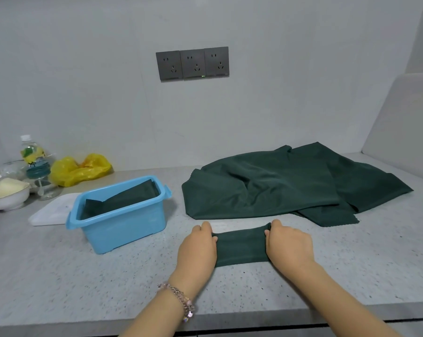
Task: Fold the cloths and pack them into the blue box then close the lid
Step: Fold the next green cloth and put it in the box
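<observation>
1. Folded cloth (241, 246): dark green, small flat rectangle lying on the table (59, 276) near the front edge, w/ a slight sag in its far edge.
2. Left hand (198, 246) grips the cloth's left end, fingers curled round it; right hand (288, 244) grips the right end the same way, fingertips tucked over the far corner. Cloth is drawn taut between them.
3. Blue box (123, 227): open-topped, left of the hands, just apart from the left hand. One folded green cloth (123, 198) already inside, leaning along the far wall, its upper end at rim level.
4. White lid (52, 210) lies flat behind and left of the box, partly hidden by it.
5. Pile of unfolded cloths (278, 186): same dark green, loose and rumpled, behind the hands at right-centre; its nearest corner comes close to the right hand.
6. Room: bare speckled table in front of the box and at far right; front edge runs just under the forearms. Wall w/ three grey sockets (192, 63) closes the back; a pale panel (400, 113) stands at the right end.
7. Far left clutter: white bowl (8, 195), bottle (33, 154), yellow bag (79, 169). The bowl is cut by the frame edge, and things behind it are too blurred to name.
8. How many cloths are in the pile can't be told. Bracelet (181, 297) on the left wrist.
</observation>
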`<state>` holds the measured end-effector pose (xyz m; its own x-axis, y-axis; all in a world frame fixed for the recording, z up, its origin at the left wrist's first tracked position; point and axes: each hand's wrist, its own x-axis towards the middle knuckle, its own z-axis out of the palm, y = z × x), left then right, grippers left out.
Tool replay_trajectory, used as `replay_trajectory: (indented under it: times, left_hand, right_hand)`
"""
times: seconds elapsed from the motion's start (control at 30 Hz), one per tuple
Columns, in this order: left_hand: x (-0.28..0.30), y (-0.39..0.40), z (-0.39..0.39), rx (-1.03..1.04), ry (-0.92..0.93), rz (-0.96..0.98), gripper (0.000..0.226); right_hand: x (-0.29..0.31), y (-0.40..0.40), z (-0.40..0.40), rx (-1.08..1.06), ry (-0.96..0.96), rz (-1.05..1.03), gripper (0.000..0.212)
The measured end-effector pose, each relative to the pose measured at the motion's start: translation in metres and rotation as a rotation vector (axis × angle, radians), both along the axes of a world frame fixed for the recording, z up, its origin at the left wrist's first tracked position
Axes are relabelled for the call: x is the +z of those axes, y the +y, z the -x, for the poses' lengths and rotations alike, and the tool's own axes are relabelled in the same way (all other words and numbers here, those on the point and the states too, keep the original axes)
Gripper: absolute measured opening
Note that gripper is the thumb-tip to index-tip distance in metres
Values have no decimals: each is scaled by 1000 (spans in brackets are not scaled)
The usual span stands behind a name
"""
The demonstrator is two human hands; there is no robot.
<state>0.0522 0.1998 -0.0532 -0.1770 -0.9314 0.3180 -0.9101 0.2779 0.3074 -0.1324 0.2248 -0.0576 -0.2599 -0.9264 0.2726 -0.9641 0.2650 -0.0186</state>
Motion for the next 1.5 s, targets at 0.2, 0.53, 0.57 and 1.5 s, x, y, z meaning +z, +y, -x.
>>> replay_trajectory:
  times: [0.2,0.53,0.57,1.5]
  left_hand:
    - [-1,-2,3,16,-104,-12,21]
    - [-3,-1,-6,62,125,-72,18]
    - [-3,2,-7,60,181,-77,14]
    - [146,10,-212,61,876,-122,14]
  right_hand:
    - [-8,-1,-4,-46,9,70,19]
    - [-1,4,7,15,-383,95,15]
    - [0,8,8,39,-438,113,9]
    - [151,-49,-131,829,-1224,-79,17]
